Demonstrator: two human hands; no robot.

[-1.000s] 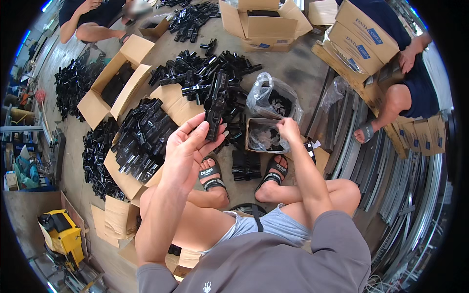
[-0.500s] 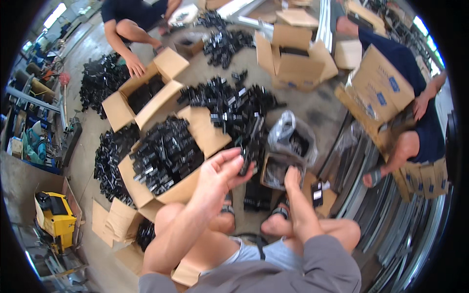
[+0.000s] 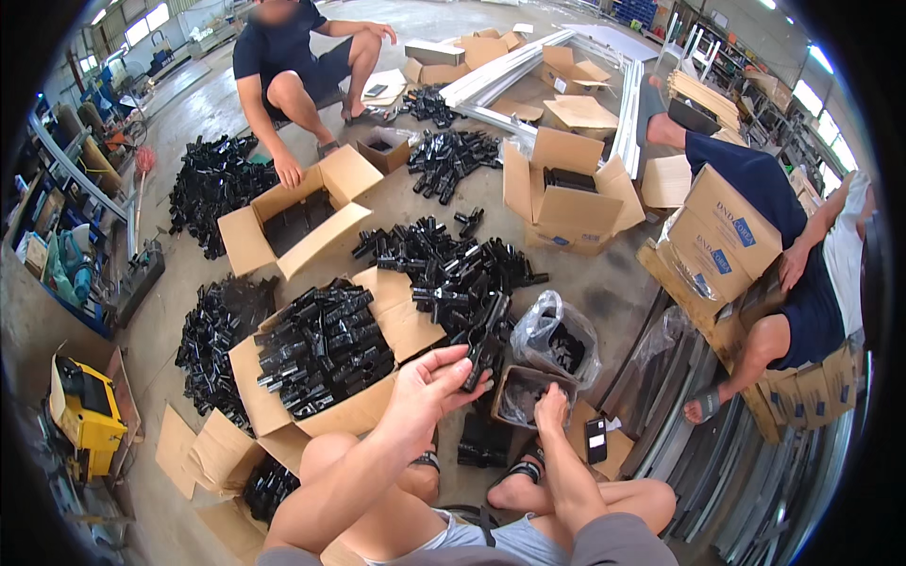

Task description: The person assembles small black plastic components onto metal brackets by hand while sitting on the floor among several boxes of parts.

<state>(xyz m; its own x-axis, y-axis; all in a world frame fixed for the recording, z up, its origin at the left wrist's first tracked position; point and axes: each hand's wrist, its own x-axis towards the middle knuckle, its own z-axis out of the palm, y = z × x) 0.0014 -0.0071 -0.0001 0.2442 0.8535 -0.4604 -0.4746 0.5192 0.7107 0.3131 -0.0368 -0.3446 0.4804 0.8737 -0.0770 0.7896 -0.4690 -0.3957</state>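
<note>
1. Here's the left hand (image 3: 427, 389), out in front with a black part (image 3: 484, 362) at its fingertips, near end gripped, far end angled away from the thumb.
2. The job looks like reaching for a small piece while the part waits; good form would be holding that part still and turned so its working end stays uncovered.
3. Over to the right hand (image 3: 552, 407), fingers dipped over the small box (image 3: 497, 400), just right of the held part. Best, I'd judge, to draw out one piece at a time, clear of the plastic liner (image 3: 518, 394).
4. Finger check, left: narrow pinch, thumb against the forefinger side, the lower fingers loosely spread beneath.
5. Right: fingers bunched and bent downward, tips hidden; whether they hold anything, I cannot tell.
6. Around them: a clear bag (image 3: 540, 324) just beyond the right fingers, a heap of black parts (image 3: 444, 259) beyond the left, a loaded carton (image 3: 247, 373) to the left fingers' left.
</note>
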